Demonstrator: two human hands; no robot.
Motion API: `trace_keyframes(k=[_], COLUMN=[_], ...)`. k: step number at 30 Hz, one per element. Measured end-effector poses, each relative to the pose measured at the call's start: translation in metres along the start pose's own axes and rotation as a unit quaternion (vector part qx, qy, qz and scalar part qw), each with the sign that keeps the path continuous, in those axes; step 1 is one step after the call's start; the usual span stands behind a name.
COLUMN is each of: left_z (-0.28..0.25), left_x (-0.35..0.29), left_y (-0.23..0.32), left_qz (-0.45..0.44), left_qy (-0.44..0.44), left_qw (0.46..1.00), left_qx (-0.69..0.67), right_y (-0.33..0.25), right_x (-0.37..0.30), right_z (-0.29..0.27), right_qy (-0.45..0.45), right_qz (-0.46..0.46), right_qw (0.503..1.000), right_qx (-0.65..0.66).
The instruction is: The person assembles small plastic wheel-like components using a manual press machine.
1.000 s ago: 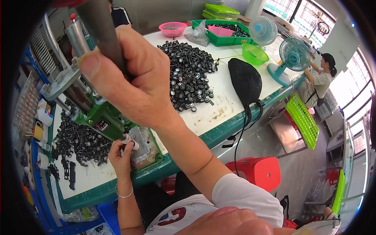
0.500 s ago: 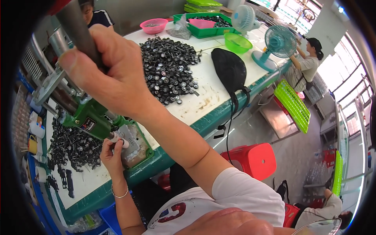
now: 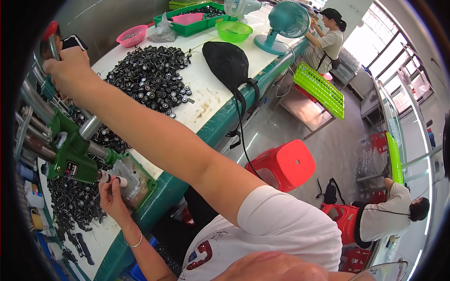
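Note:
My right hand [image 3: 70,77] is closed around the lever [image 3: 57,47] of a green hand press [image 3: 77,161], just under its red knob [image 3: 49,30]. Low at the press, beneath the ram, my left hand [image 3: 112,199] pinches a small black part [image 3: 110,178] between thumb and fingers. The fingers partly hide this part. A white cylindrical piece [image 3: 122,181] sits right beside the fingertips, over the press's metal base [image 3: 143,185]. Heaps of small black wheels with metal pins [image 3: 150,77] lie on the table around the press.
On the white table [image 3: 206,105] are a black bag [image 3: 227,63], a green bowl [image 3: 234,32], a pink bowl [image 3: 131,36], a green tray [image 3: 187,29] and a teal fan [image 3: 286,21]. A red stool [image 3: 286,164] stands by the table edge. Other people sit nearby.
My right hand has moved away from me with the lever, whose red knob now shows more. My left hand stays at the ram. The whole view has turned, shifting the table leftward.

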State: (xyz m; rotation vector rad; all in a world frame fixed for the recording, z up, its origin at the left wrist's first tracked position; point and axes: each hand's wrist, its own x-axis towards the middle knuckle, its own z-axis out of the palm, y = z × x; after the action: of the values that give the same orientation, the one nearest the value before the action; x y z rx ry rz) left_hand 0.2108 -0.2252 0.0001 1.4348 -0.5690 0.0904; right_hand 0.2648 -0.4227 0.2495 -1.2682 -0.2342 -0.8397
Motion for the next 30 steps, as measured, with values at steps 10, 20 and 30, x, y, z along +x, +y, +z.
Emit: trace_keyframes(k=[10,20,30], left_z=[0.0,-0.03,-0.112], left_x=[-0.006,-0.003,-0.055], left_y=[0.01,0.026,0.049], left_qz=[-0.028,0.013,-0.155], left_qy=[0.1,0.122,0.158], left_qw=[0.995,0.982,0.909], left_qx=[-0.006,-0.146,-0.352], right_y=[0.008,0.0,-0.016], right_x=[0.002,0.002,-0.017], right_z=[0.003,-0.009,0.003], right_qy=[0.004,-0.125,-0.11], right_qz=[0.086,0.143,0.116], right_qw=[0.994,0.965,0.971], right_qx=[0.06,0.183,0.179])
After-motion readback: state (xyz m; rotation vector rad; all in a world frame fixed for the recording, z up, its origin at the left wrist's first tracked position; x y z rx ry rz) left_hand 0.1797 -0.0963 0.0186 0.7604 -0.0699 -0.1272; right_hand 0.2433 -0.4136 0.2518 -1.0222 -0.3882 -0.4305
